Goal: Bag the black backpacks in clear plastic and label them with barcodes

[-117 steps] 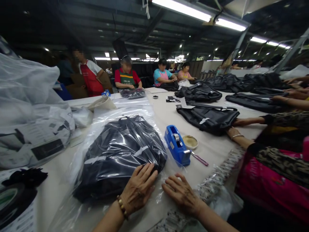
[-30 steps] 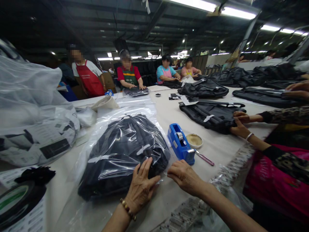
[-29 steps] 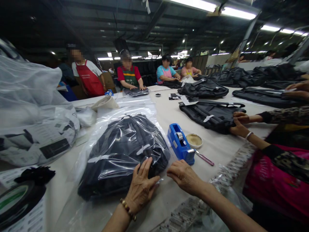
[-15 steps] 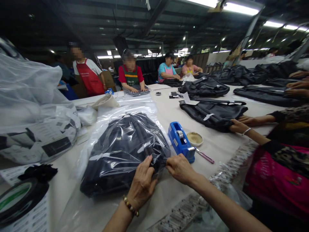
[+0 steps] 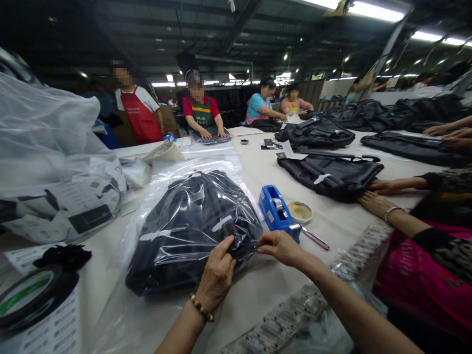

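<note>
From far away, I see the left hand (image 5: 217,268) on a clear plastic bag (image 5: 184,250). Its thumb is a little apart from its first finger. I can't tell whether it grips or only presses. The right hand (image 5: 280,247) is closed, with thumb and finger pinching a small bit of the plastic just to the right of the left hand.

A black backpack (image 5: 199,216) lies inside the plastic, on the pale table (image 5: 254,167), ahead of the left hand and over to its left. Loose plastic spreads out to the left of the left wrist.

Here is what worries me. If the right hand pulls too hard, the thin plastic could stretch or rip at that corner. If the left hand presses too lightly, the whole backpack could slide along with the pull.

The blue tape dispenser (image 5: 275,209) is just past the right hand, so a quick jerk of the knuckles could bump it, or even catch its cutting end. A round dish (image 5: 300,211) and a thin purple tool (image 5: 316,238) are beyond the right hand, a bit to its right. A shoved dispenser could push them too.
</note>
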`<state>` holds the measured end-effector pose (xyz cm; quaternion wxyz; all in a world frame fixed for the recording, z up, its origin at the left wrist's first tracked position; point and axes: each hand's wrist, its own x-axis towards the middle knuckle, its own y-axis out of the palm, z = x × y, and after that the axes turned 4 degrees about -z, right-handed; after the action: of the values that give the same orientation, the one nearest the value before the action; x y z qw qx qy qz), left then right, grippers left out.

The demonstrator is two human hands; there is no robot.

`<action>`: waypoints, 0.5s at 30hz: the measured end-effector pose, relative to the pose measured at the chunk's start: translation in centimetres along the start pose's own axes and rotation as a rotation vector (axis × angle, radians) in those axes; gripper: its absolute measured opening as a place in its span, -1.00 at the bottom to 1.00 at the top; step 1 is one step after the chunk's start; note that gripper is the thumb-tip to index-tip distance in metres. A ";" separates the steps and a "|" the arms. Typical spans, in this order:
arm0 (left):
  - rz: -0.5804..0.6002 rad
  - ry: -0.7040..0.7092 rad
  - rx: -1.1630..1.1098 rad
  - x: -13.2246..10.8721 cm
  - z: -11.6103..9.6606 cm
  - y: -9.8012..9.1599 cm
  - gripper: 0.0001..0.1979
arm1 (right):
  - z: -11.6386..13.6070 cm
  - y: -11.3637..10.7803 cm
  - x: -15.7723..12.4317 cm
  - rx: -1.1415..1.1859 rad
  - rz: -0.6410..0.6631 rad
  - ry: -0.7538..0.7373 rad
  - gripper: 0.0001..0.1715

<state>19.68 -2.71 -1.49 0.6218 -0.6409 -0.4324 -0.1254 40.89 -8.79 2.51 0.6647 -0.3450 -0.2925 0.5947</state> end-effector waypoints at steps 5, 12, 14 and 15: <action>0.011 -0.005 0.001 -0.3 0.2 0.1 -0.81 | -0.5 0.6 -0.4 -0.054 -0.069 -0.090 -0.87; -0.019 0.034 0.040 -0.3 0.1 0.0 -0.81 | -1.9 1.6 -0.8 -0.271 -0.196 -0.350 -0.55; -0.022 0.044 0.044 -0.3 0.1 0.0 -0.81 | -2.3 0.8 -0.7 -0.316 -0.179 -0.446 -0.45; -0.023 0.050 0.046 -0.3 0.1 0.0 -0.81 | -2.4 0.3 -0.7 -0.339 -0.175 -0.485 -0.41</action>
<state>19.45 -2.74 -1.78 0.6457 -0.6180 -0.4266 -0.1384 42.53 -9.72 0.84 0.5571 -0.2725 -0.5664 0.5427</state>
